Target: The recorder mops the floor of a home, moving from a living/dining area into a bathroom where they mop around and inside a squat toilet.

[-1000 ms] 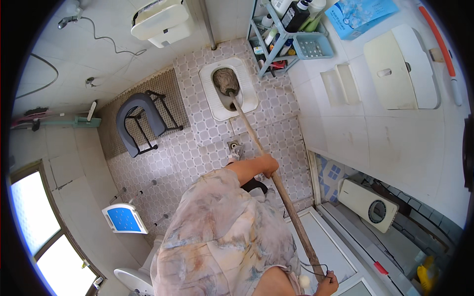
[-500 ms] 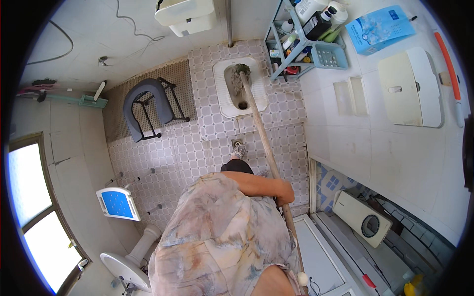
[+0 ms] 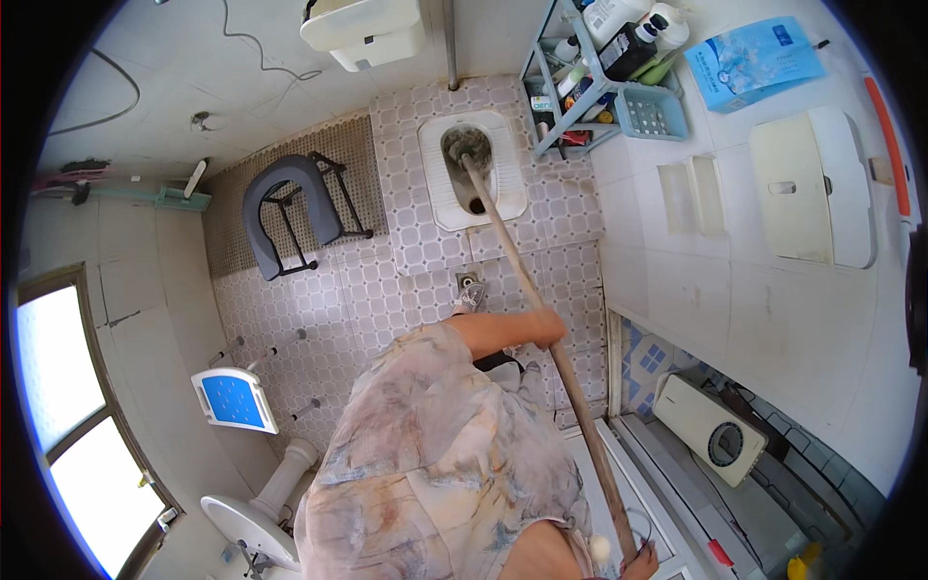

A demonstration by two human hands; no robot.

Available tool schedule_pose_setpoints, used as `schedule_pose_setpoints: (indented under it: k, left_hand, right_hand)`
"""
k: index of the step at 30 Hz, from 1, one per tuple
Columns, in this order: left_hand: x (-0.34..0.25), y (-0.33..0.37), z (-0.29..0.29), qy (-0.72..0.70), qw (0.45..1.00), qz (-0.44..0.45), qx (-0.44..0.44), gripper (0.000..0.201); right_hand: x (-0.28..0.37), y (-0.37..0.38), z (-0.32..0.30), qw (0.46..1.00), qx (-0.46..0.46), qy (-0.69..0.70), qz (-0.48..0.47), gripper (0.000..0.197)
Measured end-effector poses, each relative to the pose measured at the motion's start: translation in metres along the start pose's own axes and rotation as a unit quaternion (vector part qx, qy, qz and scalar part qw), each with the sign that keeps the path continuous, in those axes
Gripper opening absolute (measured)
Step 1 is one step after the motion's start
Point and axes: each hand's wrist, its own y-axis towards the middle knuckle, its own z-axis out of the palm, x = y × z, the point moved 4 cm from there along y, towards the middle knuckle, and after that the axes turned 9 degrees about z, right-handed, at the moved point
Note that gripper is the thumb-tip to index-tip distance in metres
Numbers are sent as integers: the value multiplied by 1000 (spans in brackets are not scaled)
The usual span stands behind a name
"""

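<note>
From the head view I watch the left hand (image 3: pixel 549 329) wrapped around a long, round, pale-brown wooden mop pole (image 3: pixel 512 256) partway along its length, while the right hand (image 3: pixel 640 561), close to the lower rim of my view, is closed on its near end beside a thin, dark looped cord (image 3: pixel 646 522). The pole slants away to a grey, stringy mop head (image 3: pixel 471 145), which sits in the far part of the basin of a white squat toilet pan (image 3: pixel 440 188); the dark drain hole lies toward the pan's near edge. I have a strip of floor between the pan's right edge and the wall, and more room off its left edge, up to a brown, grid-textured mat (image 3: pixel 224 217). Across that mat's near right corner stands a grey U-shaped seat (image 3: pixel 324 213) on thin black tubular legs. Past the pan's far right corner I see a pale-blue plastic rack (image 3: pixel 652 111) crowded with bottles. The tiled floor (image 3: pixel 565 275) has a lilac-grey pattern of octagons and small squares, and the pan's rim looks finely ribbed.
</note>
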Motion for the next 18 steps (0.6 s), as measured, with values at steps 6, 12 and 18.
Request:
schedule_pose_setpoints:
  k: [6,12,18]
  left_hand:
    - [83,-23,-14,24,993,-112,-26,18]
    - [54,-35,-37,12,994,-104,11,18]
    - [-32,-1,-27,-28,998,11,53,34]
  right_hand:
    - [78,-46,39,983,38,-59,-171,30]
    - [89,-72,14,967,-95,-105,-212,28]
    - [-14,2,-64,912,-307,49,-269,28]
